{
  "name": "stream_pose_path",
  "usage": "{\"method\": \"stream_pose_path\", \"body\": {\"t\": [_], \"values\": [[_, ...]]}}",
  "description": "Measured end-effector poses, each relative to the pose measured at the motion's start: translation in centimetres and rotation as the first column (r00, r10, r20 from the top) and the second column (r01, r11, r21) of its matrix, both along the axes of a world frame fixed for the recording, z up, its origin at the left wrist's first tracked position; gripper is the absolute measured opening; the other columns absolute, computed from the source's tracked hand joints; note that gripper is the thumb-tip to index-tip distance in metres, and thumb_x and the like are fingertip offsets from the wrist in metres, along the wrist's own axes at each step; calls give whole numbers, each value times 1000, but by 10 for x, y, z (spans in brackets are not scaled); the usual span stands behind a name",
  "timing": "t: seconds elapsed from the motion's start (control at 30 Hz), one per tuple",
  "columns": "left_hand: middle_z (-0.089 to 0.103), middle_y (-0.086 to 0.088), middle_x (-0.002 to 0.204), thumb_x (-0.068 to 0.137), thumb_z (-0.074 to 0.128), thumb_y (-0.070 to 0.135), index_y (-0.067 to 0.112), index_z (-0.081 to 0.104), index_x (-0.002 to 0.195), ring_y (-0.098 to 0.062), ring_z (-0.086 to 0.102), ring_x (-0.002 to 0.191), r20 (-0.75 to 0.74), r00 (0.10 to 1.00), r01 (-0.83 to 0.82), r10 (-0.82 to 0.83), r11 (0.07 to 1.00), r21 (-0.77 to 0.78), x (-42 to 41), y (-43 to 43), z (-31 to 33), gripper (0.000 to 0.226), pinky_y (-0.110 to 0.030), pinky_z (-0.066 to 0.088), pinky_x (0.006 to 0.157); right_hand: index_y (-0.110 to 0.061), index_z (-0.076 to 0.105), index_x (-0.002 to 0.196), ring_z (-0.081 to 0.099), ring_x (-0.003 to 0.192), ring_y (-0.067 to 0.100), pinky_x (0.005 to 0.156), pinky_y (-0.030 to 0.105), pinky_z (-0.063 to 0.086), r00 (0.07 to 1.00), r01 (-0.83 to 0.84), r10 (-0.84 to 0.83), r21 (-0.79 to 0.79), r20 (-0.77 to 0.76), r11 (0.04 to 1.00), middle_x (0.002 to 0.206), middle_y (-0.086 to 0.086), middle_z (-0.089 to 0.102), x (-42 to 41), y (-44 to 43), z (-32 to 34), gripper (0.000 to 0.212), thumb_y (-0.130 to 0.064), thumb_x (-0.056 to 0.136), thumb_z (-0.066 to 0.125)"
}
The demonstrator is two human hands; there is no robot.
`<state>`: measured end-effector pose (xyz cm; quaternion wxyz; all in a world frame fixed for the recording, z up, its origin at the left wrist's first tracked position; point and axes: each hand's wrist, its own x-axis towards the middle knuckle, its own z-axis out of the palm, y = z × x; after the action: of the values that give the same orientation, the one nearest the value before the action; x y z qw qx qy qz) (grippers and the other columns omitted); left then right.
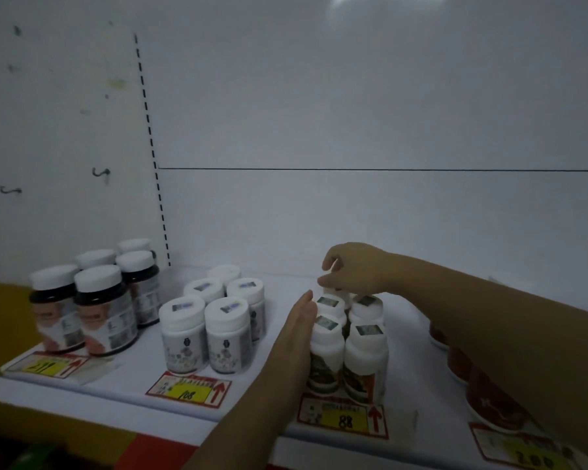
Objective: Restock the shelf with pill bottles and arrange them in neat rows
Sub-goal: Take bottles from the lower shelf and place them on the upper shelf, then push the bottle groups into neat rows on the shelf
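Right grip (pixel 352 271) curls its fingers down over the cap of the rear bottle (pixel 336 295) in the cluster of white pill bottles (pixel 365 361) on the shelf (pixel 411 368), seemingly pinching it, though the contact is partly hidden; left grip (pixel 296 334) lies flat, fingers straight, against the cluster's left side. Done well, I judge, the flat palm serves as a fence; the rear bottle settles upright behind its row; any nudging stays gentle so nothing tips.
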<state>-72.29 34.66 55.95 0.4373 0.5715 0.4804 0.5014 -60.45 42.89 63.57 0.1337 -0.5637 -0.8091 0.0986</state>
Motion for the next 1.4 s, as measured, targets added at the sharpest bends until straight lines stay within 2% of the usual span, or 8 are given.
{"method": "stream_pose_path", "body": {"t": [0.13,0.43,0.53,0.67,0.77,0.87,1.07,1.4], "values": [[40,25,135,98,30,33,40,34,130,14,40,117,-152,988,64,-28,970,234,-20,1,13,33,-7,30,99,-20,47,130,52,116,20,93,28,38,999,-1,6,94,-48,996,138,3,48,-8,-3,11,48,-46,89,52],[39,20,144,71,28,65,39,44,133,7,29,133,-379,923,165,64,824,542,-184,18,114,69,-16,21,110,-25,48,129,48,120,16,100,30,38,984,70,-37,191,-172,979,137,-2,49,-126,-15,41,49,-51,87,51],[46,27,129,71,30,65,34,48,132,27,40,106,-300,942,62,151,799,599,-256,35,116,70,11,22,87,-24,47,131,48,119,16,96,30,38,940,107,-53,143,-338,984,139,-1,48,-183,-24,40,53,-52,87,52],[43,43,110,88,40,56,38,50,125,39,36,92,-104,960,-144,259,779,611,-334,58,82,42,6,30,80,-36,42,135,44,114,8,90,30,34,672,14,2,15,-741,1000,142,-13,42,-250,-55,22,68,-68,76,46],[45,39,121,90,39,53,45,50,123,11,43,115,135,958,-288,255,870,400,-362,75,41,36,-22,32,98,-41,39,136,38,116,0,98,26,31,444,68,12,48,-896,997,129,-24,42,-291,-60,-10,66,-68,75,43],[56,6,135,85,44,54,32,61,121,-18,60,113,455,890,-15,23,1000,-21,-371,84,7,46,-38,45,88,-36,33,140,30,109,-4,93,19,24,276,169,-87,-40,-957,985,127,-24,36,-318,-41,-47,50,-51,92,37],[73,-4,109,68,55,62,30,71,106,-25,69,100,533,784,358,-318,933,31,-370,93,-5,52,-35,57,71,-47,63,106,56,103,4,94,34,41,52,-10,-256,-257,-965,966,113,-21,61,-331,-14,-85,47,-69,79,31],[77,1,82,45,63,62,28,78,80,-14,73,75,459,787,436,-412,898,58,-368,104,-14,51,-25,56,57,-54,69,82,71,83,5,74,33,52,237,-11,-197,-205,-951,979,86,-14,75,-326,-17,-98,53,-80,58,31]]}}
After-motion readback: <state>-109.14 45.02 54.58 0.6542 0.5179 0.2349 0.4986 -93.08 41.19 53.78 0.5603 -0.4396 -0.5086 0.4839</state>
